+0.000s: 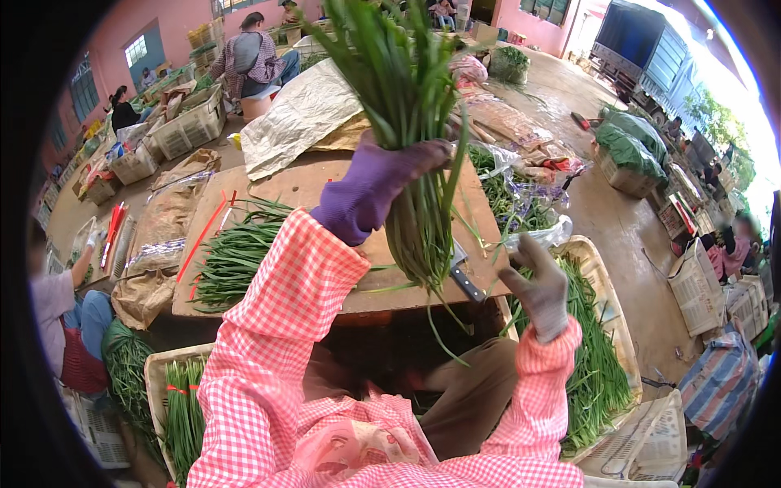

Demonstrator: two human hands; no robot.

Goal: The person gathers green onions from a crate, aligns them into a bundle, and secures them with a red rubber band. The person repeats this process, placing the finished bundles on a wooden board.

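My left hand (396, 177), in a purple glove, grips a large bunch of long flat green leaves (421, 226), like garlic chives, upright above a wooden board (293, 177). Loose leaf ends hang past the board's front edge. My right hand (543, 283), in a greyish glove, is raised to the right of the bunch with its fingers apart and nothing held. Between them, a knife with a black handle (467, 284) lies at the board's front right. Another pile of cut greens (238, 256) and red strips (201, 235) lie on the board's left part.
A crate of loose greens (592, 348) stands at my right, and a crate with tied bunches (183, 402) at my left. Beyond the board are a pale woven sheet (299, 116) and a plastic bag of greens (518, 201). A co-worker (79, 329) sits at far left.
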